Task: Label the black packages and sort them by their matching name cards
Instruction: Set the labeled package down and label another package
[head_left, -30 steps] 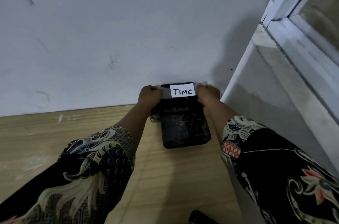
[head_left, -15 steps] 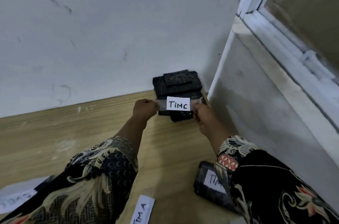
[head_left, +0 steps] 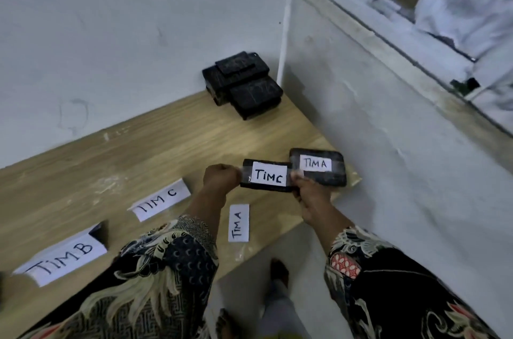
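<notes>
I hold a black package [head_left: 247,186] with a white TIMC label between both hands, above the wooden table [head_left: 138,150]. My left hand [head_left: 220,177] grips its left end and my right hand [head_left: 308,191] grips its right end. Just behind it a black package labelled TIMA [head_left: 319,166] lies at the table's right edge. A stack of unlabelled black packages [head_left: 244,83] sits in the far corner against the wall. Three name cards lie on the table: TIMC [head_left: 159,200], TIMA [head_left: 238,223] and TIMB [head_left: 63,258].
A white wall [head_left: 111,19] bounds the table at the back and a second wall with a window ledge [head_left: 388,33] bounds it on the right. The table's near right edge drops to the floor, where my foot [head_left: 279,269] shows. A dark package corner [head_left: 100,230] sticks out behind the TIMB card.
Both hands have carried the TIMC package from the corner stack back toward me. The view has tilted down, bringing the name cards and the TIMA package into sight.
</notes>
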